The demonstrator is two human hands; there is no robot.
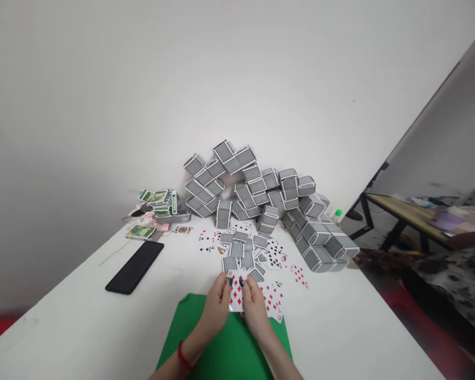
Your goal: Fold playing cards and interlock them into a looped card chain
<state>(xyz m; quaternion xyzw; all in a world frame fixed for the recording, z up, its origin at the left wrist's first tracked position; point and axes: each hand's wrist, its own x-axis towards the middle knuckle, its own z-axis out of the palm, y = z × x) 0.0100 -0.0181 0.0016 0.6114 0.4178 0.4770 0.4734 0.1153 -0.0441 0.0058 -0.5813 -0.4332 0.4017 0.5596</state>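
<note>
Both hands meet over the far edge of a green mat point(229, 348), holding a playing card point(236, 303) with red diamonds between them. My left hand point(217, 302) pinches its left side, thumb on the face. My right hand point(255, 304) grips the right side the same way. Whether more cards lie behind it, I cannot tell. Just right of my right hand lie face-up diamond cards point(276, 302). Beyond my fingertips, loose grey-backed cards point(236, 249) lie in an untidy heap, with face-up spades point(276, 256) beside them.
Folded grey-backed card blocks point(253, 184) are piled against the wall, more of them point(319, 237) at the right. A black phone point(135, 267) lies at the left of the white table point(75, 316). Green card boxes point(160, 198) sit behind it. A green-capped item point(338, 213) stands at the back right.
</note>
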